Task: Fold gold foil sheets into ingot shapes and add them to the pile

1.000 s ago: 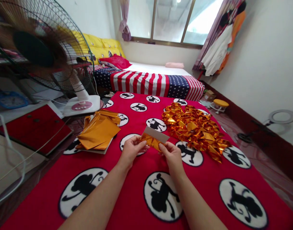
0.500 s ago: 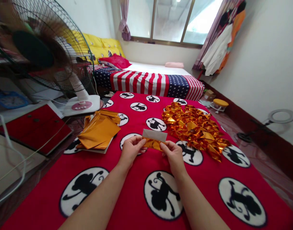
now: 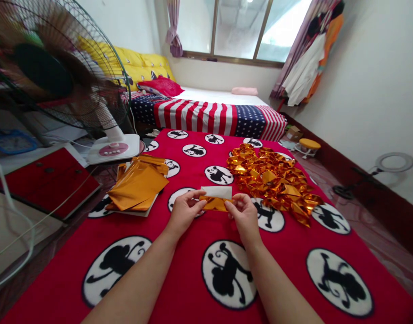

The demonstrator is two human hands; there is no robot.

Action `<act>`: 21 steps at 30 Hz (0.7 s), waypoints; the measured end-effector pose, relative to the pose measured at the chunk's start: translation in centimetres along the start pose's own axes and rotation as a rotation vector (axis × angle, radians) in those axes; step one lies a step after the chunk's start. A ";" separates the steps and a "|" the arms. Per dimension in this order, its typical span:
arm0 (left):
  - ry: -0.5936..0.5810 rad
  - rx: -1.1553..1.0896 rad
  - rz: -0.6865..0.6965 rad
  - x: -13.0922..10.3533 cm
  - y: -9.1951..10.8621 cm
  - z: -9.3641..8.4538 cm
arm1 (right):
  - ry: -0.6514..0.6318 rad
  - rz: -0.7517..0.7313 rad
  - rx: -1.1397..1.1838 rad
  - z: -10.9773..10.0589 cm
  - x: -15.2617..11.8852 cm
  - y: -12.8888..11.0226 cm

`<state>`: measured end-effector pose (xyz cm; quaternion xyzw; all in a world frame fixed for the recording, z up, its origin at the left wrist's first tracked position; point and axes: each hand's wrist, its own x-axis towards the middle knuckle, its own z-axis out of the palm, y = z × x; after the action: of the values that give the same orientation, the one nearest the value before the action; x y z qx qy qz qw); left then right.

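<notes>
A small sheet of gold foil paper, partly folded, is held level above the red cloth, its pale back showing along the far edge. My left hand pinches its left end between thumb and fingers. At the right end, my right hand grips it the same way. To the left lies a stack of flat gold sheets. A heap of folded shiny gold pieces sits to the right, beyond my right hand.
The red cloth with monkey circles covers the surface. A fan stands at the left beside a red panel. Behind is a bed; a yellow stool and ring light are at the right.
The pale strip at the paper's far edge looks narrower and brighter, and the paper's angle has changed slightly. Both hands keep their hold. The whole view has shifted a little.
</notes>
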<state>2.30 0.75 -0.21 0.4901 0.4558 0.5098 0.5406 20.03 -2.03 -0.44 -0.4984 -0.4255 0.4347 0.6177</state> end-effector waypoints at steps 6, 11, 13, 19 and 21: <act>0.002 -0.024 0.010 0.2 -0.2 -0.1 | -0.035 -0.028 -0.035 0.0 -0.1 -0.5; 0.049 -0.030 0.008 0.3 -0.5 -0.1 | -0.006 0.021 -0.014 -0.3 0.0 -0.5; 0.070 -0.034 0.008 0.3 -0.6 -0.2 | 0.021 0.034 0.004 -0.5 0.0 -0.4; 0.111 -0.018 0.036 0.4 -0.7 -0.3 | 0.059 0.026 0.004 -0.7 0.2 -0.2; 0.116 -0.014 0.034 0.3 -0.6 -0.2 | 0.055 0.022 -0.007 -0.8 0.2 -0.1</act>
<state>2.14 1.07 -0.88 0.4635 0.4743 0.5496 0.5081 20.84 -2.04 -0.44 -0.5170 -0.4047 0.4261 0.6224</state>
